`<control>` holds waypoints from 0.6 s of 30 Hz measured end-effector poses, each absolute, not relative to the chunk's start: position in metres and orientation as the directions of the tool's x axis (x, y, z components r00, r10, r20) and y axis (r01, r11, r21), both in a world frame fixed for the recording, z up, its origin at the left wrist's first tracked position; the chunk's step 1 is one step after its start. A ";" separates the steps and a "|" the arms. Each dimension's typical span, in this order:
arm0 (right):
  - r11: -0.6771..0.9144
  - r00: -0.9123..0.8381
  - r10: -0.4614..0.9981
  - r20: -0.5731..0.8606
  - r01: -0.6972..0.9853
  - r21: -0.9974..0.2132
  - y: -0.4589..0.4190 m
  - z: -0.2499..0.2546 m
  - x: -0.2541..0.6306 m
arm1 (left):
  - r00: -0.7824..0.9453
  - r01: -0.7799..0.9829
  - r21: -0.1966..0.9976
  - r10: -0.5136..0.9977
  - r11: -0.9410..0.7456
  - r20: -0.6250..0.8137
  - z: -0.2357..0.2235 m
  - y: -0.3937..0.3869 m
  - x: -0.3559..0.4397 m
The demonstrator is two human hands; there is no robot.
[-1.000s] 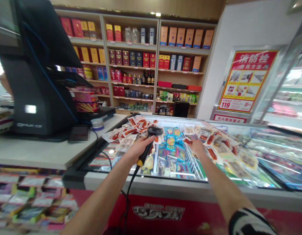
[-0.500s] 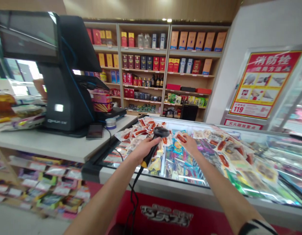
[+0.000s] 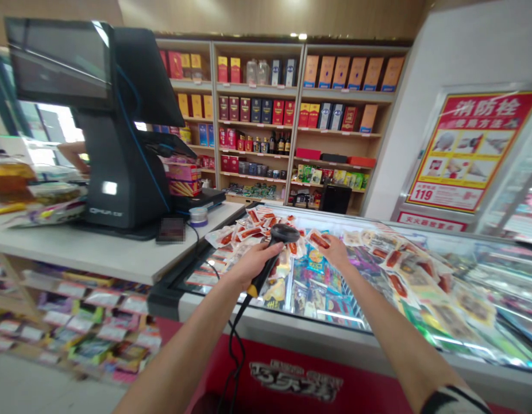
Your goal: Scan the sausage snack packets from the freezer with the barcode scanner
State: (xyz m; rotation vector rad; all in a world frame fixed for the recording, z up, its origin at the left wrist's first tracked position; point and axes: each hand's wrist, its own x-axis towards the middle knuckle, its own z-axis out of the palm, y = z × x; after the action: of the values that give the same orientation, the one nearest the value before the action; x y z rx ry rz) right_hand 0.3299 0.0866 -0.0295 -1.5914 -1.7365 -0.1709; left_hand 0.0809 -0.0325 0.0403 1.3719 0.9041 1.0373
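Note:
My left hand (image 3: 254,263) is closed round the handle of a black barcode scanner (image 3: 285,232), its head tipped over the freezer's glass top. A black cable runs down from the handle. Between the fingers of my right hand (image 3: 335,253) is a clear vacuum pack of reddish sausage (image 3: 318,240), held just right of the scanner head. To the left, behind the scanner, lies a heap of similar sausage packs (image 3: 251,232) on the glass. More packs, some with sausage and some with paler food, form a second pile (image 3: 421,265) at the right.
A checkout terminal (image 3: 123,144) stands on the white counter (image 3: 132,257) at left, with a small round tub (image 3: 199,216) near its edge. The chest freezer (image 3: 292,330) spans the front. Shelves (image 3: 259,89) of boxes and bottles line the back; behind the terminal shows another person's arm (image 3: 74,155).
The whole view has shifted slightly to the right in the picture. Both hands keep hold of the scanner and the sausage pack, nearly in the same places.

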 end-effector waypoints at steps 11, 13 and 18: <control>0.185 0.094 0.776 0.623 0.911 -0.368 0.086 -0.026 0.336 | 0.333 -0.084 0.996 0.942 -0.019 0.046 0.041 -0.029 0.080; 0.189 0.094 0.769 0.633 0.912 -0.365 0.087 -0.026 0.338 | 0.342 -0.094 0.995 0.938 -0.018 0.049 0.039 -0.028 0.080; 0.186 0.121 0.762 0.637 0.900 -0.393 0.087 -0.028 0.341 | 0.327 -0.109 0.994 0.943 -0.017 0.052 0.034 -0.022 0.082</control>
State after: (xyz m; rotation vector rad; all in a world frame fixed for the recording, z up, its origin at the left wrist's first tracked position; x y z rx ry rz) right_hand 0.3409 0.0870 -0.0276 -1.5981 -1.6621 -0.2184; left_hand 0.0823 -0.0217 0.0341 1.2977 0.8684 1.0313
